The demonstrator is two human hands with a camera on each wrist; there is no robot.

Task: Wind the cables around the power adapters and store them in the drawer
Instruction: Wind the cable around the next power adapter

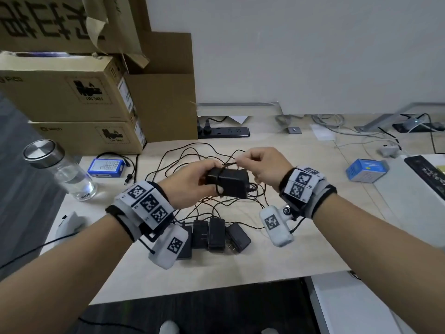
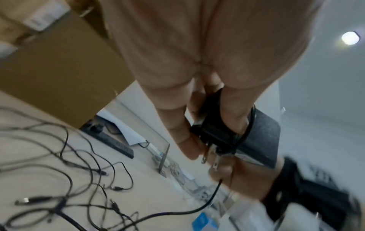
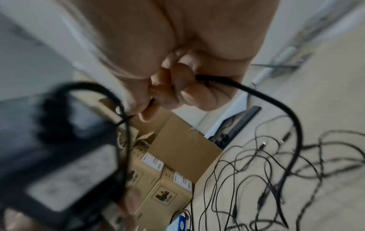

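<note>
My left hand (image 1: 192,182) grips a black power adapter (image 1: 232,183) above the middle of the desk, thumb and fingers round its plug end (image 2: 213,136). One loop of thin black cable (image 1: 218,182) goes round the adapter. My right hand (image 1: 260,165) pinches that cable (image 3: 247,89) just above the adapter's top edge. Several more black adapters (image 1: 214,233) lie side by side near the front edge, under my wrists. Their loose cables (image 1: 187,153) tangle across the desk behind my hands. No drawer shows in any view.
Stacked cardboard boxes (image 1: 72,97) fill the back left. A clear bottle with a metal cap (image 1: 62,169) and a blue battery pack (image 1: 106,167) stand left. A power strip (image 1: 224,132) lies at the back. A blue box (image 1: 367,169) sits right.
</note>
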